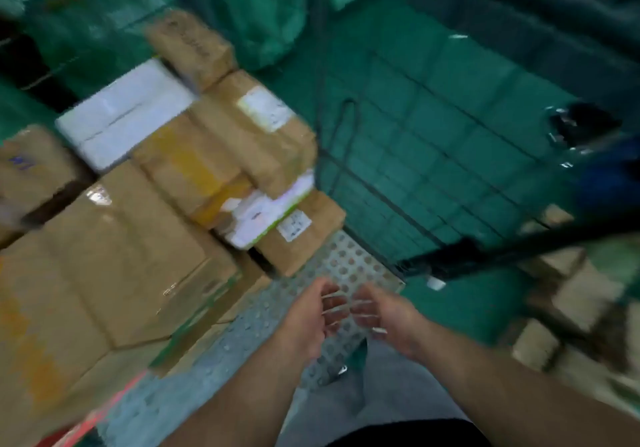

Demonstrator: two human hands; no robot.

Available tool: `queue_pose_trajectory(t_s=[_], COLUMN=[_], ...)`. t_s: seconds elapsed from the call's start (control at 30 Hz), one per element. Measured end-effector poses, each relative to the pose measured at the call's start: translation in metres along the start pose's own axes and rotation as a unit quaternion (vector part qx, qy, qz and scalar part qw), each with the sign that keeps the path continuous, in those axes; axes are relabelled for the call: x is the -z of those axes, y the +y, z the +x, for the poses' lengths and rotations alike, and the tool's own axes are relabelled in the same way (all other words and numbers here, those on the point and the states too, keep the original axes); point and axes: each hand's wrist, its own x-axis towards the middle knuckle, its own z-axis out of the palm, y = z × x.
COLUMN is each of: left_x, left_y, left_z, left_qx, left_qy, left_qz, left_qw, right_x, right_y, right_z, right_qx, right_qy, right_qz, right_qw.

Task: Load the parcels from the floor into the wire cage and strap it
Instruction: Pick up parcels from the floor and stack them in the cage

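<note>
hovering over the perforated grey metal base plate [346,259]: left hand [308,318] and right hand [386,318], palms facing each other, nearly touching. fingers on both are loosely curled, nothing held in either. whole frame is motion-blurred.

parcel stack [194,176] sits on the left part of the plate, inside the dark wire cage [433,155]. long brown cardboard carton with a white label [256,128] lies on top, long axis running far-left to near-right, label up. white flat parcel [121,114] is just left of it, long axis crossing that, near-left to far-right. small brown box [190,48] sits at the far end. large brown carton [110,256] fills the near-left, touching the rest. white parcel with a green edge [266,211] lies under the long carton, on a brown labelled box [304,232] at the near-right corner.

the cage's grid side stands right of the stack. loose brown boxes [568,290] lie outside it on the green floor [467,304]. green sacks [266,13] sit behind the stack. labels unreadable.
</note>
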Motion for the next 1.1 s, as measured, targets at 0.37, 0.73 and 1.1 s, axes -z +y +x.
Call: queue_pose_trajectory(t_s=[0.37, 0.73, 1.1], left_x=[-0.176, -0.297, -0.327], left_y=[-0.130, -0.412, -0.638], left_z=[-0.047, -0.134, -0.202], left_qx=[-0.012, 0.016, 0.079], left_qy=[-0.172, -0.289, -0.290], left_qz=[0.508, 0.723, 0.787], left_qw=[0.844, 0.627, 0.538], right_x=[0.163, 0.191, 0.242], right_y=[0.197, 0.485, 0.709], right_z=[-0.136, -0.254, -0.330], right_qx=[0.015, -0.005, -0.069], right_qy=[0.244, 0.325, 0.365], right_qz=[0.355, 0.663, 0.735], right_qw=[0.902, 0.674, 0.567])
